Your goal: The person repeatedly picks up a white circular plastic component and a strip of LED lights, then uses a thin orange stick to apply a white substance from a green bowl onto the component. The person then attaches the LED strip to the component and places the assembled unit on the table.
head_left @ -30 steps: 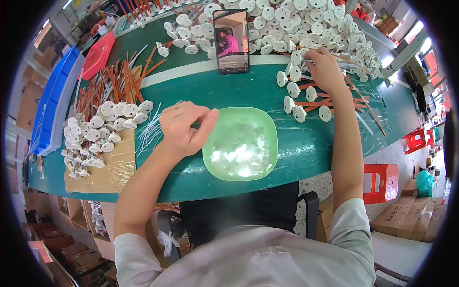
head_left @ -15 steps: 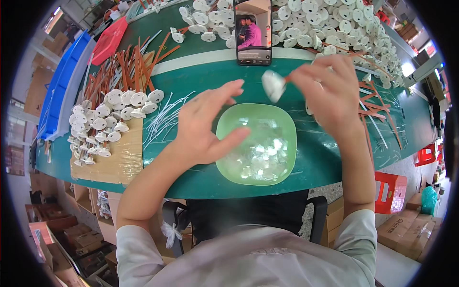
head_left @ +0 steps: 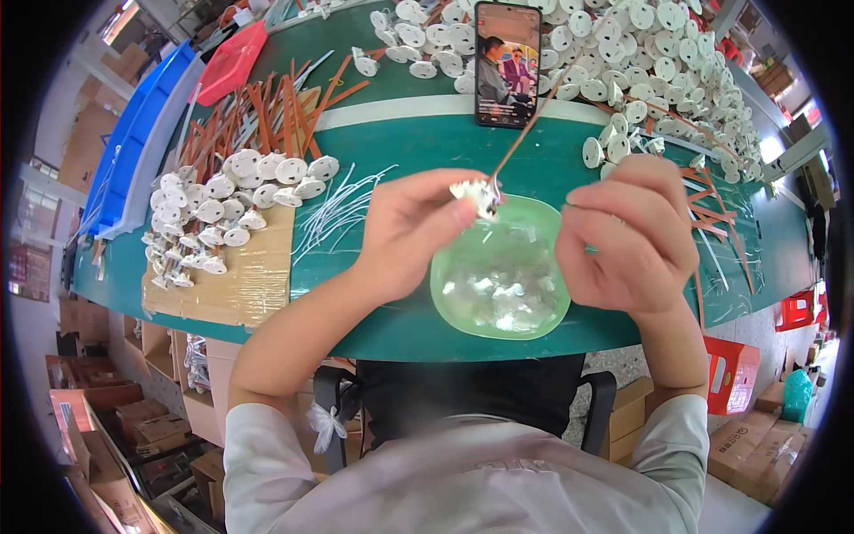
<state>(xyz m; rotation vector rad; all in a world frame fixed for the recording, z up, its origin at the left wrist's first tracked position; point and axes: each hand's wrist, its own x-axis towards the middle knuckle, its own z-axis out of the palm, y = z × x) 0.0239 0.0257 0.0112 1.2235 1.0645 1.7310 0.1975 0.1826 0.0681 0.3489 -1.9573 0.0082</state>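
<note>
My left hand (head_left: 418, 222) is closed with thumb and fingers on a small white plastic part (head_left: 480, 198), above the far left rim of a light green bowl (head_left: 442, 311). A thin brown wire (head_left: 525, 133) slants up and away from this part, toward the phone. To the right of the bowl, my right hand (head_left: 632, 236) hangs with its fingers curled and the thumb and forefinger pinched together. Whether anything tiny sits in that pinch is not visible. Small shiny pieces (head_left: 507, 298) lie in the bowl.
A phone (head_left: 507, 67) stands at the back before a heap of white round parts (head_left: 658, 44). On the left, more white parts (head_left: 213, 209) lie on cardboard (head_left: 231, 289), beside white wires (head_left: 338, 214), brown strips (head_left: 276, 116), a red basket (head_left: 233, 62) and a blue tray (head_left: 142, 133).
The white part has passed from my right hand to my left, which has closed on it. My right hand has come down beside the bowl. The whole view has shifted slightly.
</note>
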